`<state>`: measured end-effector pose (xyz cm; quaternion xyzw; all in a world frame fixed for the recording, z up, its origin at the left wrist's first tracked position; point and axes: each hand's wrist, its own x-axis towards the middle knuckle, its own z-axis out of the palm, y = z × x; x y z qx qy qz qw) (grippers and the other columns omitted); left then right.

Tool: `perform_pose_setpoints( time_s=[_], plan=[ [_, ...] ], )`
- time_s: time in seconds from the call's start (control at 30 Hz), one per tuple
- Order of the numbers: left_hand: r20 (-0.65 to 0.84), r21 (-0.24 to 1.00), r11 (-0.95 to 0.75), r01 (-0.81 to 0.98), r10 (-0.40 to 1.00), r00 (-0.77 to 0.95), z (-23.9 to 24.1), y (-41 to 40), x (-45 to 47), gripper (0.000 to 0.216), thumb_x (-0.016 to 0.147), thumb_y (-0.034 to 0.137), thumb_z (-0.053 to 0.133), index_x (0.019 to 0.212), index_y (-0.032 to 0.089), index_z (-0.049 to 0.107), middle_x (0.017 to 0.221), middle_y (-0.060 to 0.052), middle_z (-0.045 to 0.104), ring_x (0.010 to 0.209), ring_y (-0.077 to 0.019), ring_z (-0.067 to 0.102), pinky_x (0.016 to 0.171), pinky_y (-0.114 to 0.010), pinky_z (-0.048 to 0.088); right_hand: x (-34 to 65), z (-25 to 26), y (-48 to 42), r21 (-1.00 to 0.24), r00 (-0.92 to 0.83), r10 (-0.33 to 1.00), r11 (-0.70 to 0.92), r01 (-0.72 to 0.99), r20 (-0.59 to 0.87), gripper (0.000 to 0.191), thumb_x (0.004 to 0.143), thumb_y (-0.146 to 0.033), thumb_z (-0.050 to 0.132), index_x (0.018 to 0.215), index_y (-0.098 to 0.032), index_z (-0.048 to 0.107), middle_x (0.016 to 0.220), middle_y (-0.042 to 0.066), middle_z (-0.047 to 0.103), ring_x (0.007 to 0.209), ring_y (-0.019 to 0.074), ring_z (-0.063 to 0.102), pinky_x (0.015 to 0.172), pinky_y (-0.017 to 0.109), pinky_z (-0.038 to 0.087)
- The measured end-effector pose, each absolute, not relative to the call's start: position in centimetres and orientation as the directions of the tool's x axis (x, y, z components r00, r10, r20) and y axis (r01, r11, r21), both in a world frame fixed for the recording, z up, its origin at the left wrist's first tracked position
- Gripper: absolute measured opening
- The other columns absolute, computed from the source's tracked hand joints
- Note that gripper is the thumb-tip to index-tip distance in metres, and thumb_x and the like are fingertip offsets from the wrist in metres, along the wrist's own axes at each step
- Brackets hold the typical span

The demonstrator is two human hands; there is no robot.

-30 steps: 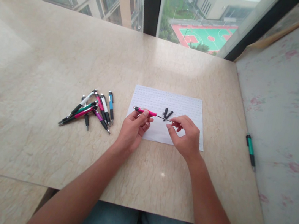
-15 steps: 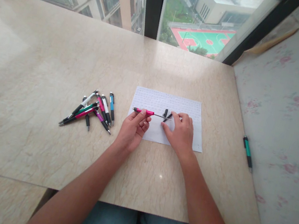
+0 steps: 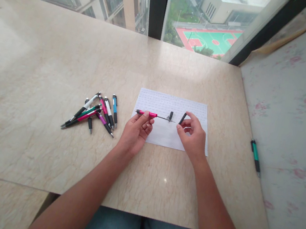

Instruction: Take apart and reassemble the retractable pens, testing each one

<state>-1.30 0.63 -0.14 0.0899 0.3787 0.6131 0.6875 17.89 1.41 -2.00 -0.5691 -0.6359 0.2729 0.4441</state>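
Note:
My left hand (image 3: pixel 138 127) pinches a pink pen barrel (image 3: pixel 147 113) whose thin refill sticks out to the right, level above a written sheet of paper (image 3: pixel 167 133). My right hand (image 3: pixel 193 135) holds a small black pen part (image 3: pixel 182 118) between thumb and fingers, just right of the refill's tip. Another short black pen part (image 3: pixel 171 115) lies on the paper between the two hands.
A heap of several pens (image 3: pixel 95 112) lies on the marble table (image 3: pixel 59 74) to the left of my left hand. A single green pen (image 3: pixel 255 157) rests at the table's right edge beside a floral cloth (image 3: pixel 297 116). Windows run along the far edge.
My right hand let go of the refill tip, reached to the black parts on the paper and lifted one of them. The left hand kept still with the pink barrel.

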Motion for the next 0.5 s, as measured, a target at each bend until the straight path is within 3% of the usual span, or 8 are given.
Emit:
perform_pose_setpoints(
  time_s=[0.27,0.4,0.5],
  plan=[
    [-0.418,0.597,0.215,-0.773,0.906,-0.071,-0.2,0.9,-1.7,0.018,0.073,0.021,0.080,0.083,0.015,0.066,0.078,-0.001,0.067,0.064,-0.0047,0.060,0.056,-0.012,0.048,17.8,-1.4,1.1,-0.919,0.000,0.970,0.232,0.320,0.245,0.046,0.086,-0.020,0.054,0.131,-0.026,0.058,0.092,0.003,0.065,0.084,0.0148,0.063,0.075,0.032,0.054],
    [-0.413,0.601,0.201,-0.774,0.906,-0.086,-0.3,0.9,-1.7,0.017,0.073,0.021,0.080,0.083,0.015,0.066,0.078,-0.001,0.067,0.064,-0.0049,0.061,0.056,-0.012,0.048,17.8,-0.2,0.9,-0.891,0.042,0.956,0.254,0.377,0.291,0.024,0.089,-0.024,0.054,0.105,-0.025,0.071,0.092,0.004,0.069,0.086,0.0169,0.064,0.074,0.033,0.054],
    [-0.410,0.602,0.198,-0.773,0.908,-0.087,-0.3,0.9,-1.7,0.017,0.073,0.020,0.080,0.083,0.014,0.066,0.078,-0.001,0.067,0.064,-0.0050,0.061,0.057,-0.013,0.048,17.8,0.3,0.8,-0.900,0.111,0.949,0.238,0.364,0.295,0.015,0.088,-0.027,0.060,0.094,-0.023,0.073,0.090,0.004,0.070,0.084,0.0172,0.064,0.072,0.032,0.053]
  ],
)
